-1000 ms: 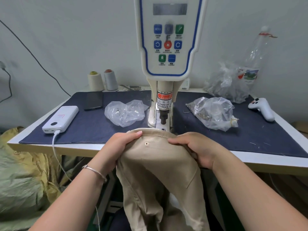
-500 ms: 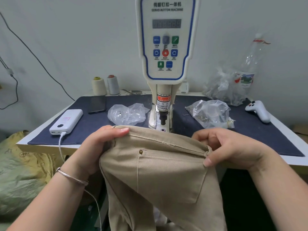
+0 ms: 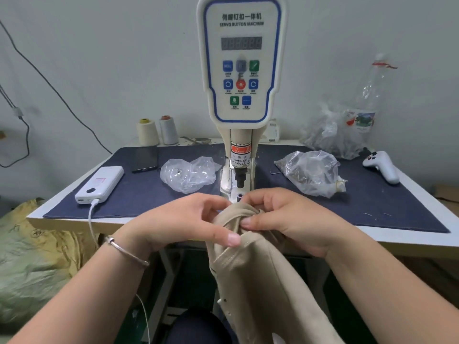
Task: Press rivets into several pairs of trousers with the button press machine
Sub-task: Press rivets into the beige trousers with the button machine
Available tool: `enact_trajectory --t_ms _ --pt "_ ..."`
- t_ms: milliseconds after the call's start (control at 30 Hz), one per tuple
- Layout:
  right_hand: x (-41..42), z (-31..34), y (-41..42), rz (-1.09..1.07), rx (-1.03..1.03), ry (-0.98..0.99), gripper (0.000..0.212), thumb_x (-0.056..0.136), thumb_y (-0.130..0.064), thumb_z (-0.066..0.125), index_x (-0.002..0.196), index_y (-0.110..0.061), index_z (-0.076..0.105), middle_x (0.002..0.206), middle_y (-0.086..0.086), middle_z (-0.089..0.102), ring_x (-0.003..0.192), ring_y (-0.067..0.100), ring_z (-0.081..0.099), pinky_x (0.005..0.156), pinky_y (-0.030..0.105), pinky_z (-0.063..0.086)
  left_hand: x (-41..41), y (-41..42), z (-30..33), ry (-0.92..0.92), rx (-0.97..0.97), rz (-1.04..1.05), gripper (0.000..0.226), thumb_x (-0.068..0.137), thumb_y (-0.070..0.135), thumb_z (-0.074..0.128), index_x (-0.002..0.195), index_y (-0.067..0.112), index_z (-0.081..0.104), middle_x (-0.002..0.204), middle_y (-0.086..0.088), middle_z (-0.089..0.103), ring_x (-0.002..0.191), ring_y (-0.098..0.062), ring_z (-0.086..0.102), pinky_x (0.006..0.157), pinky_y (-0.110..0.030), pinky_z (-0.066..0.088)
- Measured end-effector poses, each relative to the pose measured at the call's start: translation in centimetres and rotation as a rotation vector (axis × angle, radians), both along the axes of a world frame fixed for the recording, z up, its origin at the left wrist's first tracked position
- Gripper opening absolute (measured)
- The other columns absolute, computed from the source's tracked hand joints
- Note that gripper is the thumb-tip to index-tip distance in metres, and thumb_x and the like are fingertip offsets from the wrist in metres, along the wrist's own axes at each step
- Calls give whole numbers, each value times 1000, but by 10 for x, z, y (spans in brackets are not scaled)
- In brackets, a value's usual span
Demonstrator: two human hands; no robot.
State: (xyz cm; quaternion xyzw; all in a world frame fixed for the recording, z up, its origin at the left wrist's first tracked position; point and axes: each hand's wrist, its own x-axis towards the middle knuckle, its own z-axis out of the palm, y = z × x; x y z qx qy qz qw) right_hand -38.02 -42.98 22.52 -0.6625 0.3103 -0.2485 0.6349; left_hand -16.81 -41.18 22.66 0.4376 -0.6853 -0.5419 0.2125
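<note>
Since half a second ago the spread-flat pocket panel is gone: both hands have closed together and bunched the fabric into a small wad right in front of the press. Left hand (image 3: 188,220) has fingers curled around the left side of the beige trousers (image 3: 255,269), thumb lying across the fold. Right hand (image 3: 285,219) pinches the top of the same wad, fingertips (image 3: 248,220) pressed onto the cloth. Both hands hold fabric, neither is slack. Rest of the trousers hangs down off the table edge toward my lap.

The wad sits just in front of the lower die (image 3: 239,196) of the button press machine (image 3: 241,70), not yet on it; punch (image 3: 239,181) above is apart from the cloth.

Risks, my guess: fingers are very near the die, so triggering the press before pulling them back could pinch them, as the warning label says. Fabric is bunched in several layers, so a rivet could go through an extra fold or land off the pocket corner if I don't flatten it first.

Hard to see: exact rivet spot is buried in the wad. Can't tell if a rivet is loaded in the die. Display digits are blurred. Left fingertips are partly hidden behind the cloth.
</note>
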Motion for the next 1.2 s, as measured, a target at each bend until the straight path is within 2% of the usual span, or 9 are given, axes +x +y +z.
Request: enact_trajectory --t_ms 133,267,367,567,733,900,1067,1133,1200 --pt "-12 7 -5 -90 -88 59 27 71 3 79 89 -11 66 73 7 64 67 16 59 62 24 47 -10 -2 -2 0 27 -7 27 66 32 86 78 11 74 75 -2 69 69 -13 64 67 -24 50" --pt "-23 6 -14 -33 51 5 35 60 5 69 90 -12 63 80 12 69 67 19 62 60 27 44 -9 -4 -8 157 131 -90 2 78 18 75 78 16 77 75 3 71 68 -8 66 66 -18 52" --pt "-22 -3 -20 -110 27 14 35 59 -2 72 90 -13 62 76 9 71 67 19 59 61 31 38 -5 -10 -19 261 196 -93 11 85 14 68 90 13 77 85 1 73 76 -9 69 72 -20 54" --pt "-33 -30 -46 -401 -113 71 18 78 -4 77 85 -10 62 78 14 74 70 22 69 74 32 56 9 -20 -40 367 204 125 41 88 23 66 119 -4 67 111 -20 68 95 -23 66 85 -28 54" --pt "-75 -56 -100 -1026 -534 780 23 88 -7 52 93 -20 70 99 7 70 95 30 61 76 36 49 32 -35 -45 313 155 439 51 75 34 79 105 -6 69 101 -24 69 86 -27 66 76 -30 55" --pt "-86 -62 -142 -827 -675 1243 39 93 -3 44 122 -20 64 125 9 55 120 28 47 84 36 45 42 -62 -50 316 66 696 24 79 36 73 77 12 77 81 -12 72 68 -18 67 63 -27 55" --pt "-82 -58 -171 -701 -584 1283 30 91 -14 47 111 -24 67 114 7 62 97 31 55 70 27 40 52 -92 -64 261 -20 806 29 89 36 70 69 16 71 71 -6 66 60 -14 61 59 -26 51" --pt "-78 -53 -178 -698 -542 1296 24 93 -18 48 108 -19 67 113 8 64 94 30 56 66 25 39 54 -100 -73 208 8 793 32 89 35 71 81 4 73 80 -12 71 67 -18 64 65 -29 52" --pt "-73 -45 -184 -640 -471 1396 21 96 -27 52 110 -17 65 119 5 63 108 27 59 80 27 45 57 -107 -81 186 43 790 33 90 33 71 95 0 74 92 -18 75 74 -21 68 70 -31 53"
